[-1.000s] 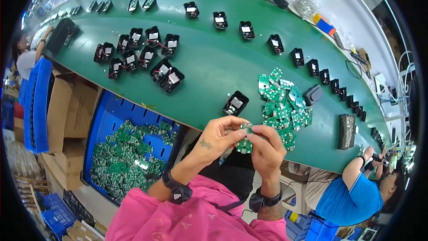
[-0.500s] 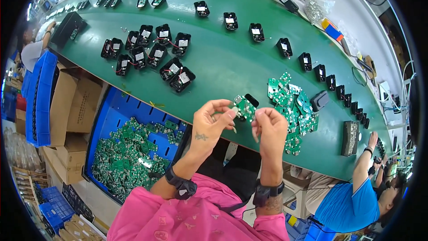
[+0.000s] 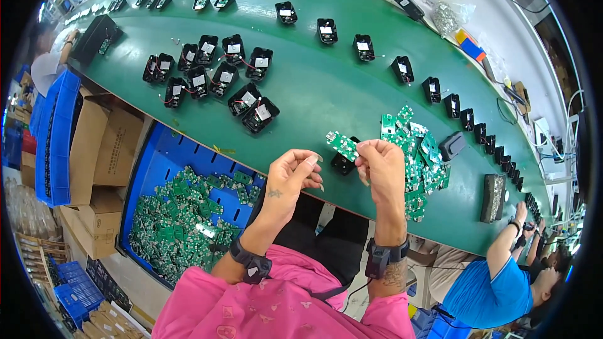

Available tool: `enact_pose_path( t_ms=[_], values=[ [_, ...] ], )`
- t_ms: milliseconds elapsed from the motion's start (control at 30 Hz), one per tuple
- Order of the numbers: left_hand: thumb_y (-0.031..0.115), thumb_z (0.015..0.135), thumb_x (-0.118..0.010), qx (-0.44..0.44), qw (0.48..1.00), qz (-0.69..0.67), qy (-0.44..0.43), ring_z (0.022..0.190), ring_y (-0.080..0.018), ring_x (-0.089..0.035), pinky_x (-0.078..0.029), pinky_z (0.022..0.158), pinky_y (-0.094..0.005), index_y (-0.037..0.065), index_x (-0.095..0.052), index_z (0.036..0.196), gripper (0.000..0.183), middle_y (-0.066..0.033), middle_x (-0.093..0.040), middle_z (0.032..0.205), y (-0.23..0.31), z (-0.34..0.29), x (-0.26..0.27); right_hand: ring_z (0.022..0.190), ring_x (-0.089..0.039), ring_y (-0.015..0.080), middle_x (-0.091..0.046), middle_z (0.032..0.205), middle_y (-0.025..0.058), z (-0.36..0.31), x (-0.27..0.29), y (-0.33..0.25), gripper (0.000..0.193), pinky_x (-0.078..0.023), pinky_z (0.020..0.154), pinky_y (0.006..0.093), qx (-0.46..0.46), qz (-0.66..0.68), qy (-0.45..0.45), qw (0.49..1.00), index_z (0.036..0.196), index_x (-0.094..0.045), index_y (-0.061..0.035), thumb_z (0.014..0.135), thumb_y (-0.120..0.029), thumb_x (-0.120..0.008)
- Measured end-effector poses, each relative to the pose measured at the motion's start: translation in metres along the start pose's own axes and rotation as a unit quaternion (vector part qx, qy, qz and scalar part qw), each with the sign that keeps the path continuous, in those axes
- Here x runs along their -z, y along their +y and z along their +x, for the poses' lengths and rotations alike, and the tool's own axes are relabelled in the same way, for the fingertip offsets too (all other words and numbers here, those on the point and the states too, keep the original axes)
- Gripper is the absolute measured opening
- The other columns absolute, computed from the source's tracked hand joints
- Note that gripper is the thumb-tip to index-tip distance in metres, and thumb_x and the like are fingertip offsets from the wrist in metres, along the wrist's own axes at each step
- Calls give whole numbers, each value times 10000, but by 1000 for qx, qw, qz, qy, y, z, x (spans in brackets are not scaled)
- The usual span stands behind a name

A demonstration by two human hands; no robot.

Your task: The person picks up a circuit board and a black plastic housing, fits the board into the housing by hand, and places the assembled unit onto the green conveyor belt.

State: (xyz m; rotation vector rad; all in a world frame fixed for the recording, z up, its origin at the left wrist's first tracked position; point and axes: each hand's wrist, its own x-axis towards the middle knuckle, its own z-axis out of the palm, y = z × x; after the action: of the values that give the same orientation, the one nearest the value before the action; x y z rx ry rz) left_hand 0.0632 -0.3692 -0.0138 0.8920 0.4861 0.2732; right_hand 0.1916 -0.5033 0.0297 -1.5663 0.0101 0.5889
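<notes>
A green circuit board is pinched in my right hand, between thumb and fingers, and points up to the left. Under it, near the front edge of the green table, sits a black plastic housing, partly covered by the board and my fingers. My left hand hovers left of that housing, apart from the board. Its fingers are curled, with thumb and forefinger tips together; whatever is between them, if anything, is too small to make out. A heap of green circuit boards lies right of my right hand.
Several black housings with red wires stand in a cluster at the left. More housings form a curved row behind. A blue bin of circuit boards is at my left. A dark block and a co-worker in blue are at the right.
My left hand has let go of the circuit board and drawn back left and down. The board stays in my right hand, and more of the black housing beneath now shows.
</notes>
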Motion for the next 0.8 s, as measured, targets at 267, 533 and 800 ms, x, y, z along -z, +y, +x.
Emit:
enact_pose_path(
  t_ms=[267,533,800],
  values=[
    [126,955,-643,-64,990,125,29,722,-113,-647,-556,628,-248,-30,-573,1238,331,-105,-625,1139,4,12,-2,447,-516,67,-625,660,55,-11,11,13,124,-368,385,200,14,-78,-12,997,890,-641,41,896,-77,-677],
    [92,891,-690,-129,857,415,-277,742,-155,-676,-554,626,-274,32,-360,1521,714,-159,-280,1597,24,67,-10,518,-561,56,-636,694,32,-19,15,33,182,-438,448,190,77,-137,50,986,903,-626,18,935,-145,-699],
    [36,911,-621,15,903,290,-315,816,-187,-707,-572,686,-286,38,-480,1414,522,-170,-528,1392,22,60,-17,669,-610,64,-636,816,46,-22,12,50,133,-506,560,222,165,-127,88,974,1003,-598,24,947,-77,-664]
  ],
)
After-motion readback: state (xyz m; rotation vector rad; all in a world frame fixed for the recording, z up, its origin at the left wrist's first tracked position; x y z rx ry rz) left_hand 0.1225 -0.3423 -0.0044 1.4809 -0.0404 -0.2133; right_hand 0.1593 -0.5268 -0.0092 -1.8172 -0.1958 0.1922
